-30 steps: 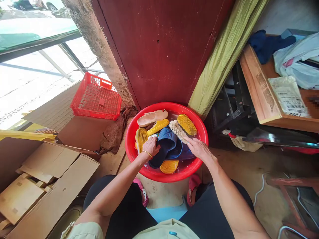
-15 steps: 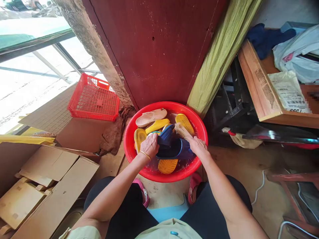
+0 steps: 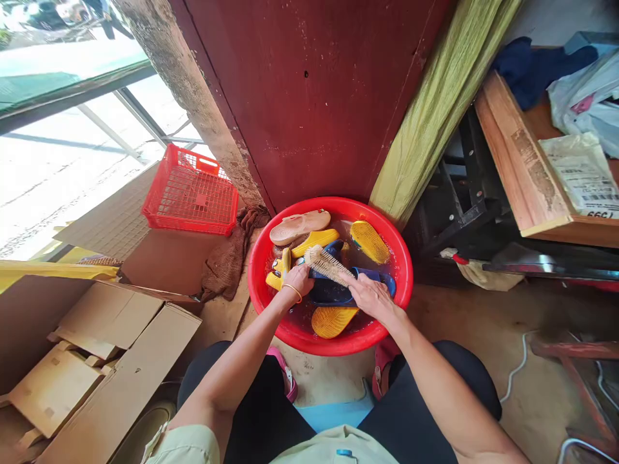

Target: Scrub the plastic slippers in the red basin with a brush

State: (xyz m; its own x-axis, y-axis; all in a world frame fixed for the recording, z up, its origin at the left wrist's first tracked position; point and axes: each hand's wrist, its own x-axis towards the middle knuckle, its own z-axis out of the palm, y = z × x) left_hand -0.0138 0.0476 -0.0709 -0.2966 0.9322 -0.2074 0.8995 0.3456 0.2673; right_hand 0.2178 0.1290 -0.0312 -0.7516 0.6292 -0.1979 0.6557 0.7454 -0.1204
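- Since half a second ago the scrub brush [image 3: 327, 264] has slid to the left over the blue slipper [image 3: 338, 291], and the slipper now lies flatter in the water.
- At the far left sit cardboard boxes [image 3: 97, 361]; above them is a red basket [image 3: 192, 198].
- Next comes a brown rag [image 3: 227, 261] on the floor.
- Left hand [image 3: 297, 281] — fingers curled tight around the slipper's left end, in the middle of the frame.
- Red tub [image 3: 329, 339] holds the blue slipper, yellow slippers [image 3: 370, 240] and a tan sandal [image 3: 298, 226].
- Right hand [image 3: 370, 298] — closed on the brush handle, bristles touching the slipper.
- A wooden table [image 3: 520, 171] stands at the upper right.
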